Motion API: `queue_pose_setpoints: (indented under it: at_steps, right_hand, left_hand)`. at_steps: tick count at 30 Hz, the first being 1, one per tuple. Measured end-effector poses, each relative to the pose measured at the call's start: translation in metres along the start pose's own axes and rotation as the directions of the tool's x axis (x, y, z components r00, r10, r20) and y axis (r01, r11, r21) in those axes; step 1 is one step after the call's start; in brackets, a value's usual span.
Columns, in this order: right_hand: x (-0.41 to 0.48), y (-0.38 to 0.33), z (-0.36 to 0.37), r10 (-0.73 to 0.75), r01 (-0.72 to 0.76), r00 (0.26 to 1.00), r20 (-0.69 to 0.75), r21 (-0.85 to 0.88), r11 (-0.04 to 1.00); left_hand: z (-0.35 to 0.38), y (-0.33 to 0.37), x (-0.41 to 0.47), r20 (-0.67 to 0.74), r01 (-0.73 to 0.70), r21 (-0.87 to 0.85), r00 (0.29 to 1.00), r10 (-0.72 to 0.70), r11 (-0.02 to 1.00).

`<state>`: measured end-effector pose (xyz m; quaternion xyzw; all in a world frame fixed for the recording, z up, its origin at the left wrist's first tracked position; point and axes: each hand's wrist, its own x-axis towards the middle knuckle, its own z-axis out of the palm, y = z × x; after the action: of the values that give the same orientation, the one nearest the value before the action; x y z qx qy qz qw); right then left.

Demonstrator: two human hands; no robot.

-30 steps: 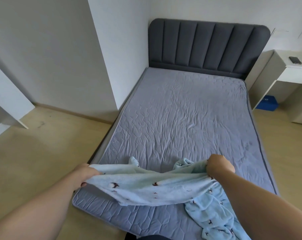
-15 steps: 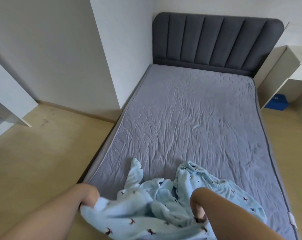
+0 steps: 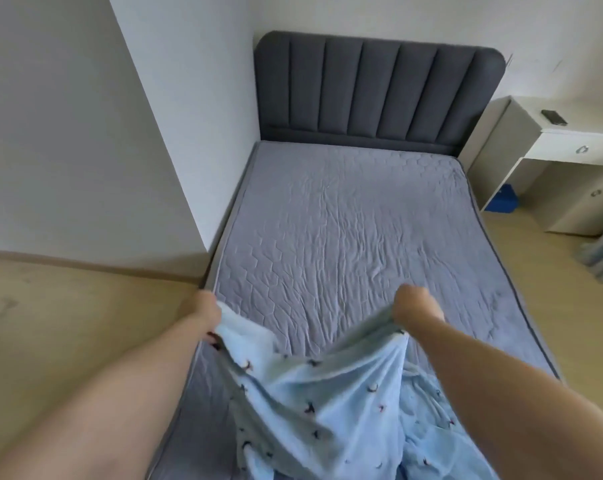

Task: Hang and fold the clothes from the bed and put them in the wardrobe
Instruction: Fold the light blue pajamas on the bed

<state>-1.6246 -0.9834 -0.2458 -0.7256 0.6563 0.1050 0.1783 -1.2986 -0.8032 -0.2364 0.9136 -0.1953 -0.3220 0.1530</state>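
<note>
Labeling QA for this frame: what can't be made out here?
All head view.
light blue garment: blurred, lower part cut off by the bottom edge; its type is unclear.
left hand and right hand: both grip the garment, but fingertips are hidden by cloth and the hands' backs.
dark object on the white desk: too small to identify.
grey fabric: cut off by the right edge.
Wardrobe: not in view.

Soft fleecy garment [image 3: 327, 410], quilted mattress [image 3: 345, 220]
</note>
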Motion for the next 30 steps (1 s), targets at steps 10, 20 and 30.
queue_pose_setpoints:
  at_steps: [10,20,30]
  right_hand:
    - [0.031,-0.018,-0.22,0.345,0.238,0.662,-0.665,0.624,0.744]
    - [0.017,-0.037,-0.078,0.356,0.167,0.79,-0.498,0.735,0.657]
    - [0.051,-0.006,0.292,0.124,-0.136,0.991,0.056,0.381,0.914]
  left_hand:
    - [-0.178,0.12,0.065,-0.745,-0.603,-0.177,0.598,0.295,0.778]
    - [-0.095,0.004,0.1,-0.545,-0.483,-0.033,0.742,0.389,0.875]
    - [0.161,-0.212,0.206,-0.115,-0.334,0.252,0.922,0.371,0.908]
